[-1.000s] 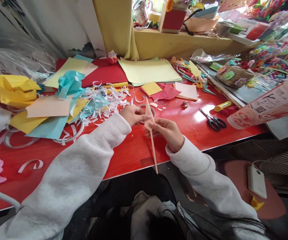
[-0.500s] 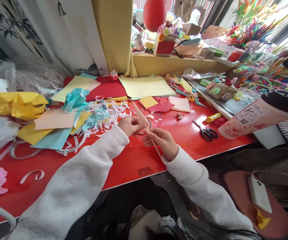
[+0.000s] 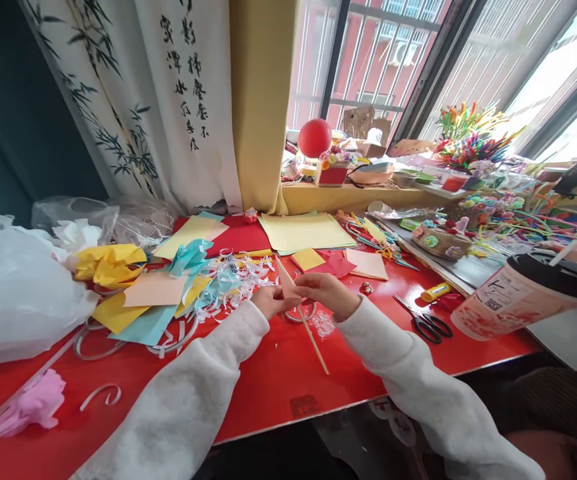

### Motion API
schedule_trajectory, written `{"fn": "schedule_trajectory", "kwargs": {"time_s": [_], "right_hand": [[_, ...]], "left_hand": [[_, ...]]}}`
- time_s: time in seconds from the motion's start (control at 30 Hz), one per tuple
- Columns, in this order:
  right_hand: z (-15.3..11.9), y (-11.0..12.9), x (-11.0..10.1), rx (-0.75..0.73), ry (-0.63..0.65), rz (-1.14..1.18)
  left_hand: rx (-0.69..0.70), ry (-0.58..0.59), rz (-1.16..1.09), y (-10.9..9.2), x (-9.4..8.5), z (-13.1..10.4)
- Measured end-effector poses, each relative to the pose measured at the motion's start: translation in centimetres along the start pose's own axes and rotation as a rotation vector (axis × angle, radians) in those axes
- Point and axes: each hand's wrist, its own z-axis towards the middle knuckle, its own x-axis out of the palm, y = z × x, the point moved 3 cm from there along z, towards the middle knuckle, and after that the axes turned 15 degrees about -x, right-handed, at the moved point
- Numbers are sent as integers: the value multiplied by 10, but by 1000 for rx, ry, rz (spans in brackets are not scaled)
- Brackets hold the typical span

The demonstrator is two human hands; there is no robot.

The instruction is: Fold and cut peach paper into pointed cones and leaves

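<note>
Left hand (image 3: pixel 269 301) is closed in a pinch, thumb and fingers on a folded peach paper piece (image 3: pixel 314 344). Right hand (image 3: pixel 329 295) pinches the same piece from the other side, fingertips near those of the left. Paper piece is held between the two hands above the red table (image 3: pixel 263 393): pointed, wider end up and away from the body, narrow stem slanting down toward the near edge. A ring-shaped roll (image 3: pixel 307 313) lies just behind the stem, partly hidden by it and the hands.

Left of the hands: white paper shreds (image 3: pixel 248 275), mixed with blue and yellow scraps. Beyond the hands: yellow square (image 3: pixel 309 259), red paper (image 3: pixel 335 264) and peach sheets (image 3: pixel 368 264), near one another. Right: black-handled scissors (image 3: pixel 431 328), blades slightly parted, beside a tilted lidded cup (image 3: pixel 493 300); yellow tube (image 3: pixel 436 292) lies near both
</note>
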Motion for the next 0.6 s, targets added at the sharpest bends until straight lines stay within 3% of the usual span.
{"fn": "schedule_trajectory", "kwargs": {"time_s": [0.1, 0.17, 0.23, 0.4, 0.6], "right_hand": [[22, -8, 6, -4, 46, 6], [30, -16, 12, 35, 5, 112], [31, -22, 18, 37, -18, 159], [23, -28, 31, 40, -11, 187], [18, -26, 41, 85, 113, 456]], "left_hand": [[31, -229, 212, -4, -16, -2], [86, -378, 208, -9, -31, -4], [123, -434, 132, -11, -43, -3], [89, -344, -120, 0, -52, 8], [152, -176, -363, -7, -42, 0]]}}
